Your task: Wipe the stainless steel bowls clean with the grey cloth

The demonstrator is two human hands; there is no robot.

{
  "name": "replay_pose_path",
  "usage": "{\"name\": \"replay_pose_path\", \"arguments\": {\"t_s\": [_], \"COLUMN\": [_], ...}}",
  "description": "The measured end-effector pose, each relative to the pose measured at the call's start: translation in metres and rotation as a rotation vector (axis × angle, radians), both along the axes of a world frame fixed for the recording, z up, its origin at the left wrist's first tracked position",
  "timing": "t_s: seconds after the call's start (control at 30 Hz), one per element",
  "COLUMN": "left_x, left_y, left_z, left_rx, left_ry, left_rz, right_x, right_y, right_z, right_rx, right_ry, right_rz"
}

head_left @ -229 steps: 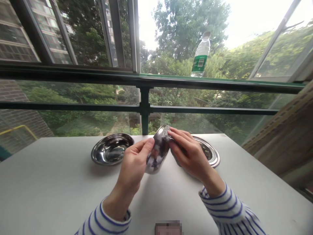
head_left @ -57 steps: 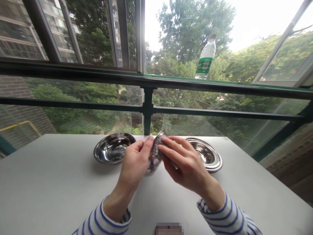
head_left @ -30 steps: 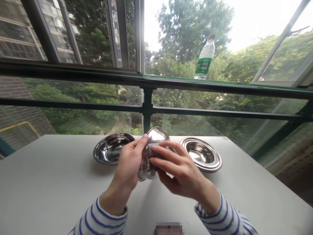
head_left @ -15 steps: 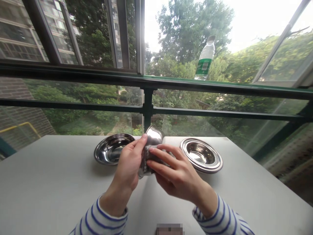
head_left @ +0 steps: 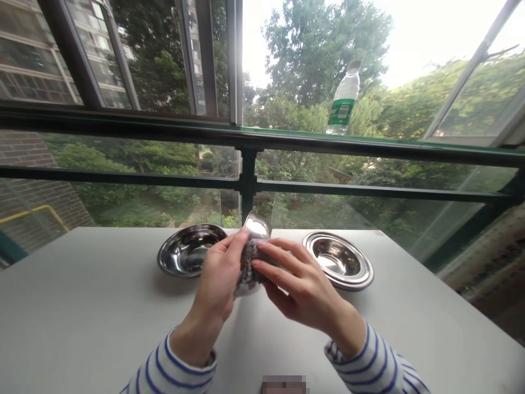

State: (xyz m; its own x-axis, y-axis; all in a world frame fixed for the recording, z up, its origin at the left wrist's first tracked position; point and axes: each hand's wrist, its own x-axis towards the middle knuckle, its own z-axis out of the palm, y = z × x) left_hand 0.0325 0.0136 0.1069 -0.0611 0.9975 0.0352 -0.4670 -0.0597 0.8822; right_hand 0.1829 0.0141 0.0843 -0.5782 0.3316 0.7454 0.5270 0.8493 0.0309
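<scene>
My left hand (head_left: 217,282) grips a shiny metal bowl (head_left: 258,225) by its edge, thumb on top. The bowl is held up over the table, tilted on its side, and partly hidden by my fingers. My right hand (head_left: 305,287) is closed on a grey, textured cloth (head_left: 248,264), pressing it against the outside of the bowl. Part of the cloth is hidden under the fingers.
On the white table (head_left: 102,323), a wide metal bowl (head_left: 174,265) stands behind my left hand. Stacked metal dishes (head_left: 363,273) stand to the right. A bottle with a green label (head_left: 342,106) is by the railing (head_left: 164,129). A blurred pinkish object (head_left: 284,386) lies at the near edge.
The bowl has turned in my left hand, from its side towards its rounded outside. My right hand and the cloth have shifted a little left and lower. The other dishes stay put.
</scene>
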Motion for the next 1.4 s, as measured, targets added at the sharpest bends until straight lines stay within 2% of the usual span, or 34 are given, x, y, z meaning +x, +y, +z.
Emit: {"name": "replay_pose_path", "arguments": {"t_s": [0.2, 0.4, 0.6, 0.8, 1.0, 1.2, 1.33, 1.4], "left_x": [0.003, 0.001, 0.003, 0.0, 0.001, -0.001, 0.0, 0.001], "left_y": [-0.003, -0.004, -0.01, -0.006, -0.006, -0.006, -0.006, -0.007], "left_z": [0.001, 0.001, 0.002, 0.001, -0.001, 0.001, 0.002, 0.003], "left_rx": [-0.036, 0.06, 0.083, 0.086, 0.079, 0.081, 0.058, 0.028], "left_ry": [0.095, 0.168, 0.29, 0.253, 0.329, 0.261, 0.295, 0.283], "left_rz": [-0.007, -0.094, -0.18, -0.172, -0.22, -0.2, -0.188, -0.17], "right_x": [0.01, 0.007, 0.014, 0.011, 0.017, 0.015, 0.016, 0.016], "right_y": [0.009, 0.0, 0.006, -0.001, 0.008, 0.001, 0.007, 0.008], "right_z": [0.003, 0.006, 0.009, 0.013, 0.012, 0.015, 0.013, 0.012], "right_rx": [-0.06, 0.009, -0.044, -0.026, -0.138, -0.027, -0.079, -0.1], "right_ry": [0.237, 0.039, 0.291, 0.101, 0.291, 0.092, 0.236, 0.244], "right_rz": [-0.144, -0.017, -0.146, -0.034, -0.191, -0.027, -0.151, -0.168]}}
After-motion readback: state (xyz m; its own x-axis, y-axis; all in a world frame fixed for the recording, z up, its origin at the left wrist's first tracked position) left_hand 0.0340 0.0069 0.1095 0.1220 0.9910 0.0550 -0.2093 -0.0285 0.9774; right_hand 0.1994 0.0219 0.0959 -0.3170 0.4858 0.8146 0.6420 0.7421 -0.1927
